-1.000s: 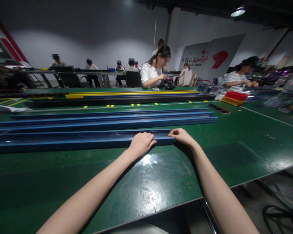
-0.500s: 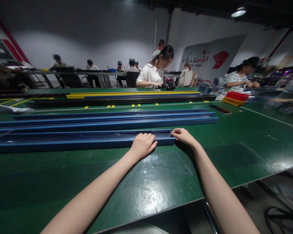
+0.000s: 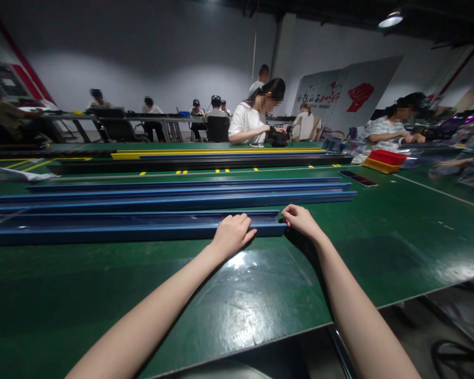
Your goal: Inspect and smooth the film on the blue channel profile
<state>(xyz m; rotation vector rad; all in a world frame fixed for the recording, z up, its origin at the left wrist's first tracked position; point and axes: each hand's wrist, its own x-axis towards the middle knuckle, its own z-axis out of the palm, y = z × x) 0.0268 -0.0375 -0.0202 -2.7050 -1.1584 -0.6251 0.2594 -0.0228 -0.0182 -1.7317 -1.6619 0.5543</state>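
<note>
A long blue channel (image 3: 102, 231) lies across the green table, its open side up. Near its right end my left hand (image 3: 234, 231) is wrapped over the channel, fingers inside and thumb along the near wall. My right hand (image 3: 299, 218) is at the channel's right end, thumb and fingers pinched together; anything between the fingertips is too small to make out. Behind lie more blue channels (image 3: 221, 199), parallel to the first.
Yellow (image 3: 221, 151) and black strips (image 3: 205, 162) lie further back on the green table (image 3: 150, 295). A dark phone (image 3: 358, 178) and a red and yellow tray (image 3: 384, 161) are at the right. Several people sit beyond.
The view has shifted slightly, so the scene sits a little further right. My right hand's fingertips have moved slightly away from the channel's end. My left hand stays on the channel.
</note>
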